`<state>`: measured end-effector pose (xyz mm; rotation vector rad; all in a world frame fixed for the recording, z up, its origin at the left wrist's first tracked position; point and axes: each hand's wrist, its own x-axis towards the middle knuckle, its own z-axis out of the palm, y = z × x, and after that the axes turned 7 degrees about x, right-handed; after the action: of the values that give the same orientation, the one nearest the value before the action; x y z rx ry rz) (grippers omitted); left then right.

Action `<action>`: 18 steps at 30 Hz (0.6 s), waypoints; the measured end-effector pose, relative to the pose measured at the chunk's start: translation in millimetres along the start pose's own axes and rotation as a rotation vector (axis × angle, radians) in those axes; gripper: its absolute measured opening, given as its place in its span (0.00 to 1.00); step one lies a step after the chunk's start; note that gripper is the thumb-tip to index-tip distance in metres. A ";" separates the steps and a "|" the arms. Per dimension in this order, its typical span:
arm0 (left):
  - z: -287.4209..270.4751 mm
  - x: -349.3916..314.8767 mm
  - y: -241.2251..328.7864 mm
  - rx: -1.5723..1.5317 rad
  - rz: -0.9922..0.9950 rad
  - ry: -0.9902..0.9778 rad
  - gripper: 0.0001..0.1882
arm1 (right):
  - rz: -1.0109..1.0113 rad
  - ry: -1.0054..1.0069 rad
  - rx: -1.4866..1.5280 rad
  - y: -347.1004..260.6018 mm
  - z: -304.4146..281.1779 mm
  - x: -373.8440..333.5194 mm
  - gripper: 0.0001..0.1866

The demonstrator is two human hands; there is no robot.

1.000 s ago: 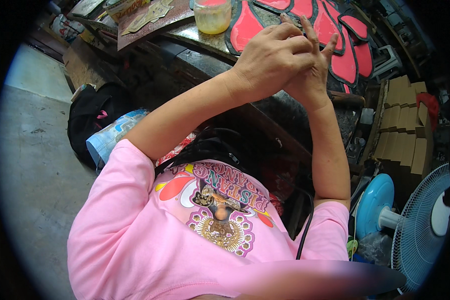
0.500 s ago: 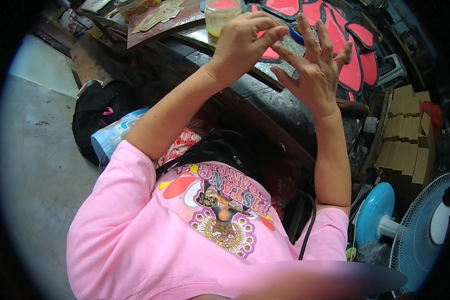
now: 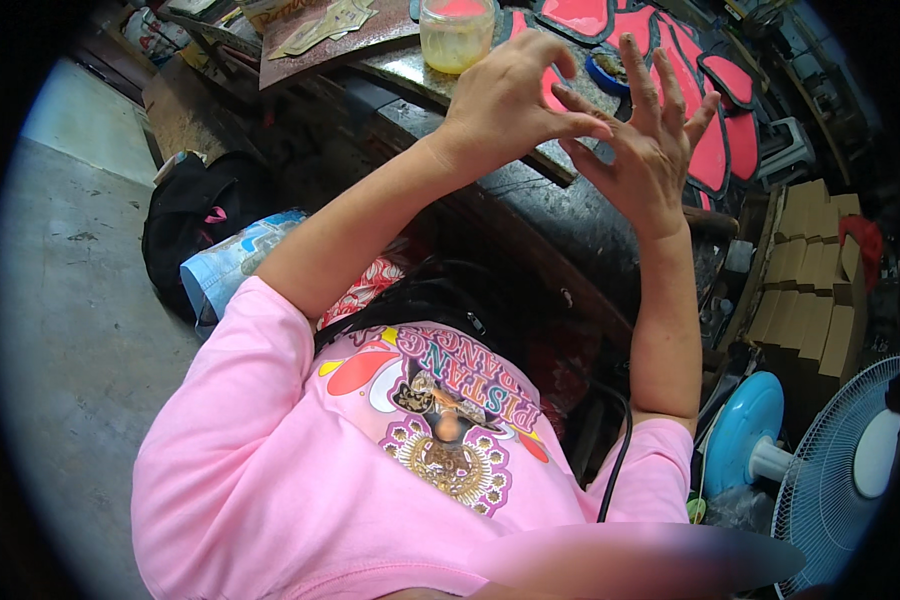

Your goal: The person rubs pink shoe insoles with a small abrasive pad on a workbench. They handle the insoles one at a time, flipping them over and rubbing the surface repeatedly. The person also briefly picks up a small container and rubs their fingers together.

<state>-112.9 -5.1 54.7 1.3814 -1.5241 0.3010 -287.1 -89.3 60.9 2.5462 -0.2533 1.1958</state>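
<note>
Above the near edge of the worktable, my two hands meet. My left hand has curled fingers, its thumb stretched away from them to touch the index finger of my right hand. The right fingers are spread and point up and away. I see nothing held in either hand. Just behind my left hand stands a clear jar with yellowish contents. A small blue dish with something dark in it lies behind my right hand. Several shiny pink-red pieces with black edges overlap on the table beyond it.
Paper-like beige cut pieces lie on a brown board at the far left. A black bag sits at left on the grey floor. Stacked cardboard boxes and a blue-and-white fan stand at right.
My left hand has shifted right and slightly down, and its thumb now touches the right index finger. The left index finger has parted from the thumb. The right hand stays spread.
</note>
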 end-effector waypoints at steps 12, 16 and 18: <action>-6.9 -4.6 1.4 0.161 0.310 -0.126 0.21 | 0.035 -0.053 0.038 -1.6 -5.1 -0.7 0.20; -16.3 -8.4 -0.9 0.369 0.087 -0.221 0.27 | 0.026 -0.091 0.021 -3.2 -5.8 -0.3 0.21; -22.4 -6.2 -4.5 0.400 -0.052 -0.260 0.33 | 0.059 -0.070 -0.002 -3.1 -5.9 -0.7 0.21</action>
<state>-99.0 13.7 58.0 1.8282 -1.6977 0.4237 -290.9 -84.2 63.3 2.5988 -0.3483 1.1274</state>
